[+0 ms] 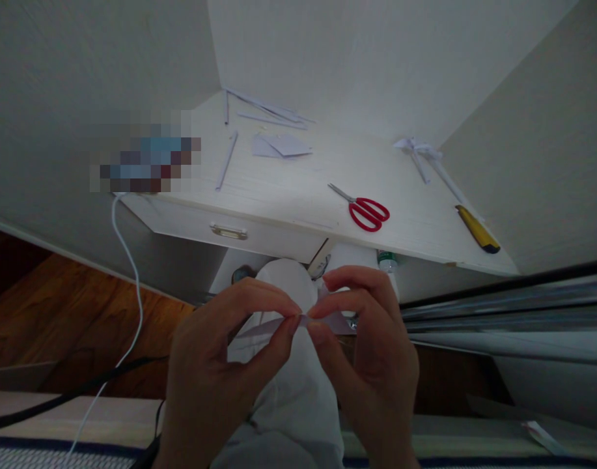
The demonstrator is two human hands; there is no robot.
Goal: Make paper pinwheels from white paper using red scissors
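Observation:
My left hand and my right hand meet over my lap and both pinch a small folded piece of white paper. Thumb and forefinger of each hand are pressed together on the strip. The paper's far end pokes out behind my right fingers. My knee in light trousers lies just under the hands.
A white desk ahead carries red-handled scissors, a yellow utility knife, folded paper pieces, rolled paper strips and a paper bow. A drawer handle, a white cable and a bottle are nearby.

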